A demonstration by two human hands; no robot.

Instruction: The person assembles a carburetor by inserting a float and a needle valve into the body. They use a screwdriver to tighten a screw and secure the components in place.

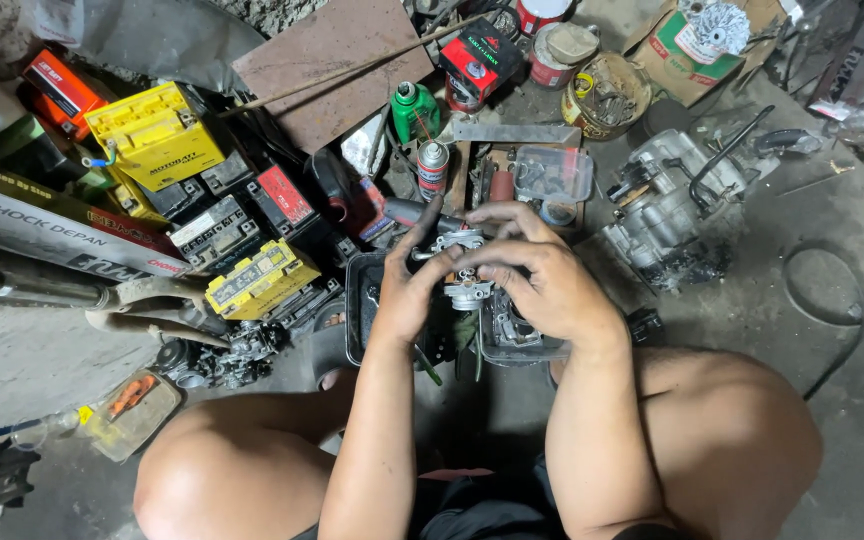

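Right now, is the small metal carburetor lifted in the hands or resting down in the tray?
Lifted. The carburetor is gripped between the left hand and right hand, above the dark tray on the floor.

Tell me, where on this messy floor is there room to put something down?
Bare concrete lies right of the engine block, around the black cable, and at lower left beside the small tray. It is crowded above the left hand and right hand holding the metal part, among batteries and cans.
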